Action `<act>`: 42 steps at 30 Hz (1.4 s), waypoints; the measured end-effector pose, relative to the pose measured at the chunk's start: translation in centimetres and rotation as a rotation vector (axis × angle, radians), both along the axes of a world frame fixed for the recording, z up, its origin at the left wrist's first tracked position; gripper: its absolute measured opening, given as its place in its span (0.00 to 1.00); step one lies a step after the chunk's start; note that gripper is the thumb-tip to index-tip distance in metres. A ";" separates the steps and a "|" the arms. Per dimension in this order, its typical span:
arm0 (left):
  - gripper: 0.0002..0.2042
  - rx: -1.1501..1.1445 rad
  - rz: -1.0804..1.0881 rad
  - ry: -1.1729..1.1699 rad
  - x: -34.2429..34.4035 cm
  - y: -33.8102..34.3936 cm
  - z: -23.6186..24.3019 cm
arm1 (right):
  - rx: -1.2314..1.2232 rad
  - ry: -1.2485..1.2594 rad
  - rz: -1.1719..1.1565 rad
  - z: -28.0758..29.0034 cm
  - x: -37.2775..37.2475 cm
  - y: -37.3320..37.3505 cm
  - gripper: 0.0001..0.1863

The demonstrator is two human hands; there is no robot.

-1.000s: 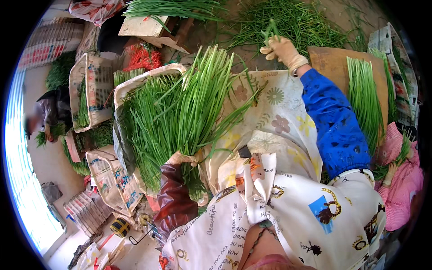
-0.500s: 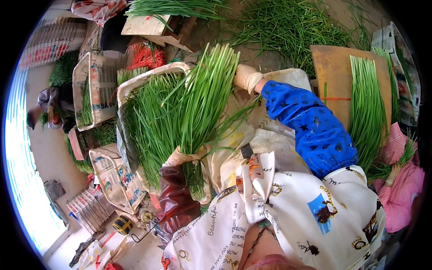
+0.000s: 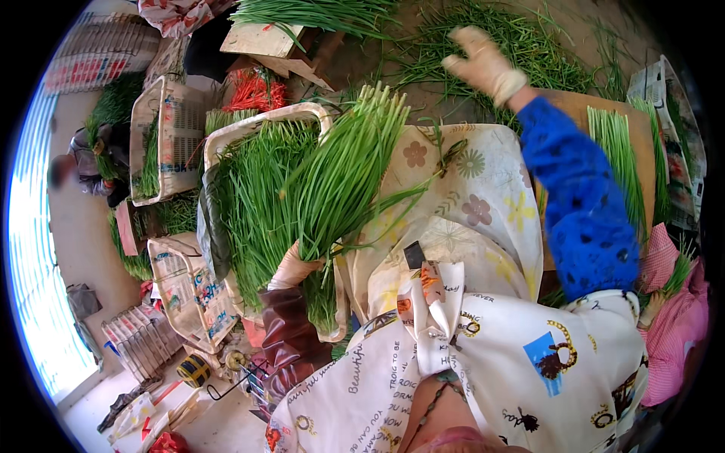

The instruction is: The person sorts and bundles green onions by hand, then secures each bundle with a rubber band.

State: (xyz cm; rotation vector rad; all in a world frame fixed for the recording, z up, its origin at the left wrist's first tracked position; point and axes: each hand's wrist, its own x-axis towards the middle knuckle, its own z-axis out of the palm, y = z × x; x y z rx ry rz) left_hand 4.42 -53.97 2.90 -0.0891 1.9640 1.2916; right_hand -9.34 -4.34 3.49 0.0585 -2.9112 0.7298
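My left hand (image 3: 298,266), in a pale glove, is closed round the lower part of a large bunch of green stalks (image 3: 347,166), whose pale ends point up and away from me. The bunch lies over a white plastic crate (image 3: 266,112) full of similar greens. My right hand (image 3: 479,64), gloved and slightly blurred, reaches out with fingers apart and empty, above a loose pile of stalks (image 3: 544,57) on the floor. A flowered sheet (image 3: 468,174) covers my lap. A board (image 3: 570,106) at my right carries neatly laid stalks (image 3: 615,166).
At the left a co-worker (image 3: 91,166) holds greens near more crates (image 3: 170,136). A person in pink (image 3: 672,347) works at the right. Greens lie on a wooden stand (image 3: 257,38) behind red strands (image 3: 249,90). A wire rack (image 3: 140,340) stands lower left.
My right hand went from the pile to the bunch's top, then back out toward the pile. The few stalks it held earlier are out of it. My left hand keeps its grip.
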 end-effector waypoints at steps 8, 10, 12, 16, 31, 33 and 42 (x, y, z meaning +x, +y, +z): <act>0.18 -0.039 -0.055 0.178 -0.3 1.7 1.4 | -0.135 -0.449 0.018 -0.2 2.6 -13.0 0.37; 0.22 -0.130 -0.089 0.100 -0.1 0.4 0.9 | -0.152 -0.447 0.033 0.2 2.3 -14.0 0.34; 0.22 -0.167 -0.092 0.145 0.2 -0.1 0.4 | -0.157 -0.391 0.089 -0.4 2.0 -15.0 0.33; 0.21 -0.098 -0.107 0.130 0.2 0.5 0.4 | -0.134 -0.555 -0.115 -1.1 1.7 -15.6 0.34; 0.13 0.015 -0.006 -0.008 0.6 -0.5 -2.8 | 0.853 0.298 0.038 1.6 -2.8 -7.0 0.05; 0.13 0.002 0.045 -0.070 1.0 -0.2 -2.3 | 0.657 0.095 -0.190 1.7 -3.9 -0.7 0.06; 0.13 0.072 0.064 -0.051 1.0 2.1 -1.5 | 0.161 -0.054 0.302 0.5 3.4 -9.9 0.23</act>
